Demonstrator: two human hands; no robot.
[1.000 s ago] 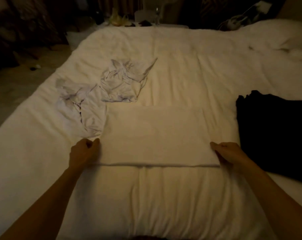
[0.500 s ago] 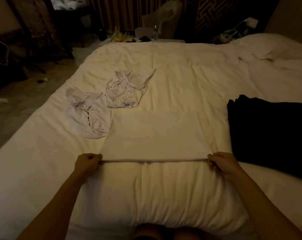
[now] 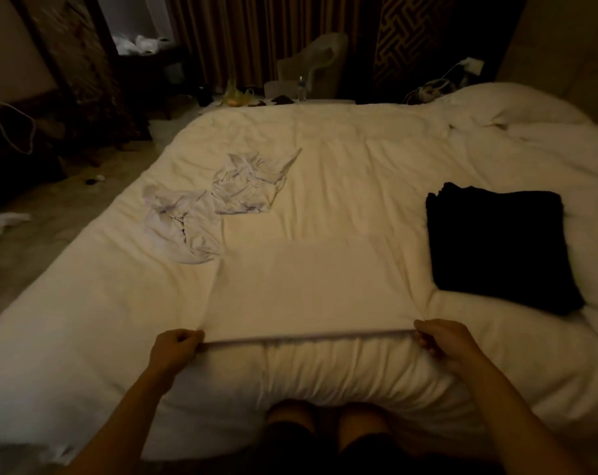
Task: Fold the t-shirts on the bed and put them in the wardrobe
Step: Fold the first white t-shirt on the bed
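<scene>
1. white t-shirt (image 3: 308, 289): smooth flat rectangle of soft cloth near the bed's (image 3: 359, 159) front edge, long axis running left to right.
2. left hand (image 3: 175, 347) pinches its near left corner, fingers curled; right hand (image 3: 443, 341) pinches the near right corner.
3. two crumpled white shirts (image 3: 188, 228) (image 3: 248, 186) toward the left edge.
4. folded black garment (image 3: 496, 245), squarish, toward the right edge.

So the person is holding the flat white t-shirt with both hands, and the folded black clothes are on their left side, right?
Not quite. In the head view the folded black clothes lie on the person's right. The rest holds: left hand and right hand each grip a near corner of the flat white t-shirt.
</scene>
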